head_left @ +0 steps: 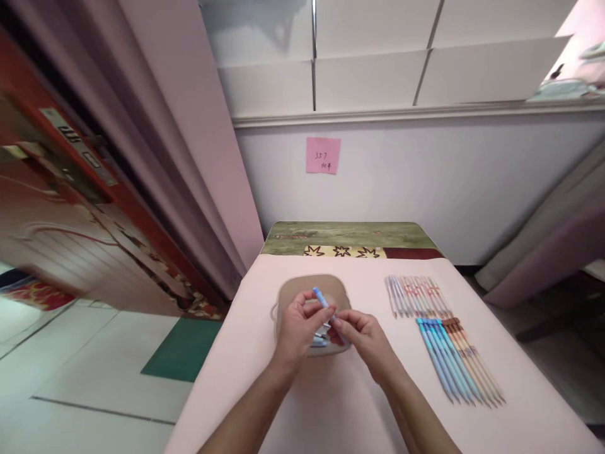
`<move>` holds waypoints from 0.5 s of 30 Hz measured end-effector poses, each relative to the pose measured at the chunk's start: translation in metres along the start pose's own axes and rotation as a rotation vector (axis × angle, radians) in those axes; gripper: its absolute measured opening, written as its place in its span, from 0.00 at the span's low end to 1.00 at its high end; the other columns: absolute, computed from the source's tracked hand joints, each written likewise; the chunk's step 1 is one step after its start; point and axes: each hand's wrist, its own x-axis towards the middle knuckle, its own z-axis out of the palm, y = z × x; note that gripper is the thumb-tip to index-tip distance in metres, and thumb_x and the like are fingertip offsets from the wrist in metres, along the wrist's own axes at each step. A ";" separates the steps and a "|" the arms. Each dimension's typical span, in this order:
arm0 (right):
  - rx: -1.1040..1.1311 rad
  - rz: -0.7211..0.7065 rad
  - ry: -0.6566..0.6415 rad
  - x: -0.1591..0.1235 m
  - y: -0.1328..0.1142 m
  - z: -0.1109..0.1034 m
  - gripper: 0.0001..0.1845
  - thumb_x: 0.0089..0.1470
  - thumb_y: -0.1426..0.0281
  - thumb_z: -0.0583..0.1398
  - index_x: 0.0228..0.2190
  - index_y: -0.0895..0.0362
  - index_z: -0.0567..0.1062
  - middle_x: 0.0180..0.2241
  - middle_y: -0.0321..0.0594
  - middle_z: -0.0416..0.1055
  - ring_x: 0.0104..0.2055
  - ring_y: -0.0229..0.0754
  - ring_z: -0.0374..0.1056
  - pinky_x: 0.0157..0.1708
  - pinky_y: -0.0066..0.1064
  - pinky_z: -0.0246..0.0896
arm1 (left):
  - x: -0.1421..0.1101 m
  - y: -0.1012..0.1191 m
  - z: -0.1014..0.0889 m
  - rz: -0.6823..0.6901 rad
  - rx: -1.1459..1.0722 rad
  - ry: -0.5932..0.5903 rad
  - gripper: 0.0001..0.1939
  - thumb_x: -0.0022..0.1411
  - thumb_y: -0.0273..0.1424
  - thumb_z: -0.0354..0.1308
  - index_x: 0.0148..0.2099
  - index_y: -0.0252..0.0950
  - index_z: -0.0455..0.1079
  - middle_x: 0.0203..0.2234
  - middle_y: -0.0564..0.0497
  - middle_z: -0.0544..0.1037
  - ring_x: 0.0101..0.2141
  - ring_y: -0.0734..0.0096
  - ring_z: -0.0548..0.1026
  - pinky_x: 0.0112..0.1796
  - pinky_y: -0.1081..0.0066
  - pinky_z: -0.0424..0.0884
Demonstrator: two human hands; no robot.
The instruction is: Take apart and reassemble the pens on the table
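Over a beige plastic basin (pixel 288 291), both my hands hold a slim light-blue pen (pixel 320 296). My left hand (pixel 297 321) has its fingers closed around the pen's upper part, and the end pokes up past the fingers. Lower down, my right hand (pixel 357 331) pinches the same pen near its other end, which the fingers partly hide. Inside the basin lie a few more light-blue pieces (pixel 319 341) and a reddish item, largely covered by my hands.
On the table's pink cover (pixel 227 391), at right, a row of pale pens (pixel 418 296) lies behind a row of blue (pixel 449 359) and brown-topped pens (pixel 472 359). A pink note (pixel 323 155) sticks to the wall. A red door (pixel 70 208) stands at left.
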 end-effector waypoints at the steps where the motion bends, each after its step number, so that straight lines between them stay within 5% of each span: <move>1: -0.029 -0.022 0.059 0.000 -0.001 -0.008 0.21 0.50 0.54 0.62 0.29 0.61 0.77 0.25 0.39 0.72 0.28 0.38 0.66 0.30 0.29 0.61 | 0.007 0.005 -0.004 0.025 0.027 -0.006 0.24 0.42 0.35 0.70 0.43 0.34 0.69 0.29 0.48 0.81 0.27 0.70 0.76 0.32 0.70 0.71; 4: -0.105 -0.054 0.293 -0.001 -0.003 -0.036 0.20 0.48 0.55 0.64 0.31 0.61 0.79 0.26 0.39 0.73 0.28 0.38 0.64 0.31 0.29 0.59 | 0.031 0.019 -0.028 0.239 0.168 0.093 0.20 0.44 0.34 0.68 0.41 0.35 0.72 0.35 0.48 0.79 0.35 0.70 0.76 0.38 0.72 0.68; 8: -0.065 0.000 0.417 -0.011 0.004 -0.057 0.24 0.45 0.54 0.66 0.37 0.61 0.78 0.28 0.41 0.73 0.29 0.40 0.66 0.30 0.30 0.60 | 0.058 0.015 -0.065 0.330 0.715 0.162 0.06 0.52 0.33 0.60 0.32 0.36 0.72 0.23 0.54 0.73 0.26 0.71 0.70 0.30 0.73 0.64; 11: 0.008 0.058 0.369 -0.020 0.014 -0.052 0.24 0.46 0.54 0.66 0.38 0.60 0.77 0.27 0.39 0.73 0.28 0.39 0.66 0.29 0.29 0.60 | 0.062 -0.008 -0.067 0.331 1.078 -0.091 0.05 0.55 0.29 0.55 0.32 0.37 0.72 0.24 0.52 0.74 0.28 0.68 0.70 0.31 0.71 0.64; 15: 0.079 0.113 0.289 -0.027 0.022 -0.037 0.22 0.46 0.53 0.66 0.34 0.59 0.76 0.26 0.38 0.72 0.26 0.36 0.64 0.27 0.27 0.58 | 0.055 -0.043 -0.036 0.306 1.175 -0.462 0.09 0.48 0.21 0.56 0.30 0.38 0.75 0.31 0.50 0.77 0.34 0.66 0.72 0.35 0.71 0.64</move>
